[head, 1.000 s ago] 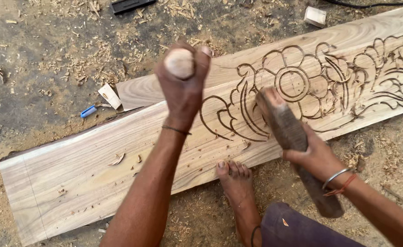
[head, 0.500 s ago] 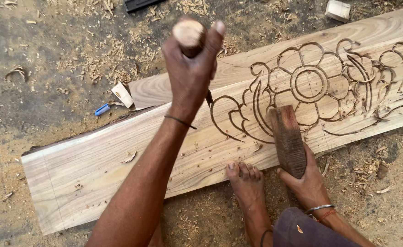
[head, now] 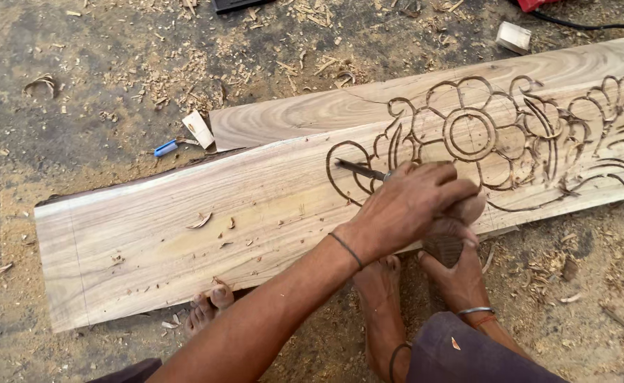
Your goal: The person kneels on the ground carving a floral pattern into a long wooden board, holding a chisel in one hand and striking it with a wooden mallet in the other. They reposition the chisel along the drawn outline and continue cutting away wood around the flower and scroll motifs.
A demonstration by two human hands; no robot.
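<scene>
The left hand [head: 411, 206] is clamped on a chisel [head: 360, 169], its steel tip resting on the carved plank [head: 184, 213] lying on the ground. The right hand [head: 457, 269] grips a wooden mallet [head: 445, 248]. The chisel looks rigid and sharp-edged; hold it by the handle.

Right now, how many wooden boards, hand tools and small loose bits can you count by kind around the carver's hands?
Pale carved wooden planks: 2
Metal chisel: 1
Dark wooden mallet: 1
Small blue plastic piece: 1
Small pale wood offcut blocks: 2
Total: 7
</scene>
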